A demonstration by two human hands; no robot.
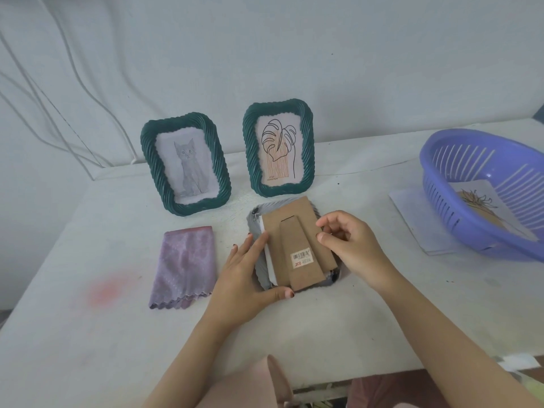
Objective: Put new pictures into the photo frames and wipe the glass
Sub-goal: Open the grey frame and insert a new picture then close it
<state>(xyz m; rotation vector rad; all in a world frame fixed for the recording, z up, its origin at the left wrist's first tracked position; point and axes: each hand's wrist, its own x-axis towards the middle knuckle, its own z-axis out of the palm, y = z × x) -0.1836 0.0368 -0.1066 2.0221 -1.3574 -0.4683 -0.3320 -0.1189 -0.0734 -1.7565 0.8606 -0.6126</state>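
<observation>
A grey photo frame (pixel 255 219) lies face down at the table's middle, its brown cardboard backing (pixel 294 228) with a stand and barcode sticker tilted up, a white sheet edge showing under it. My left hand (pixel 250 275) holds the frame's left and near edge, thumb at the bottom. My right hand (pixel 350 245) pinches the backing's right edge with curled fingers. Two green frames stand behind: one with a cat drawing (pixel 187 163), one with a leaf drawing (pixel 278 148). A folded purple cloth (pixel 184 266) lies to the left.
A purple plastic basket (pixel 459 160) at the right holds a picture sheet (pixel 482 207) and rests partly on a white sheet (pixel 412 210). White cables run along the wall at the back left. The table's near edge is below my arms.
</observation>
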